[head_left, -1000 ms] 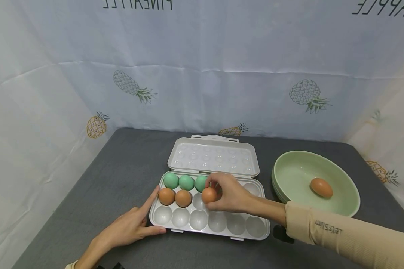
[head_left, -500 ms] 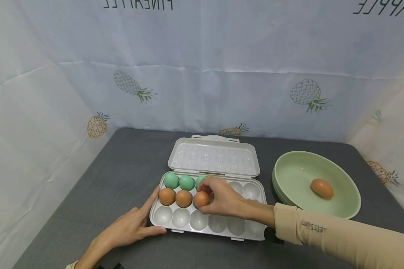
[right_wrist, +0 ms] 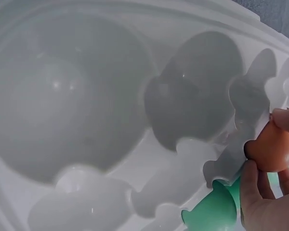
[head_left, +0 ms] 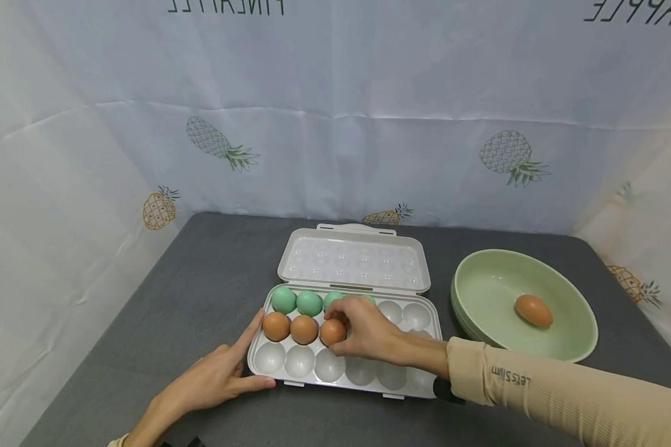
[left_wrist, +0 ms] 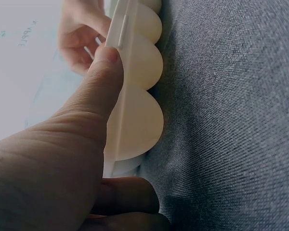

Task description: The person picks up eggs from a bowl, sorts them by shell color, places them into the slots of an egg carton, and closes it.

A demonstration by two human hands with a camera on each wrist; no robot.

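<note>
My right hand (head_left: 371, 332) pinches a brown egg (head_left: 332, 332) by its sides, in or just over the third cup of the middle row of a white egg tray (head_left: 360, 372). In the right wrist view, thumb and fingers meet that egg (right_wrist: 274, 149) from opposite sides. Two brown eggs (head_left: 304, 329) sit to its left; several green eggs (head_left: 284, 300) fill cups in the back row, partly hidden by the hand. My left hand (head_left: 212, 379) rests against the tray's front left corner, index finger straight along the left rim, thumb on the front rim.
The tray's lid (head_left: 355, 257) lies folded back behind it. To the right stands a pale green bowl (head_left: 486, 285), stacked on another, with one brown egg (head_left: 534, 310) inside. A grey cloth (head_left: 223, 267) covers the table, and a pineapple-print curtain (head_left: 335, 161) hangs behind.
My right hand has carried the brown egg left, from above the tray to the third cup of the middle row, keeping its grip. My left hand has stayed at the corner.
</note>
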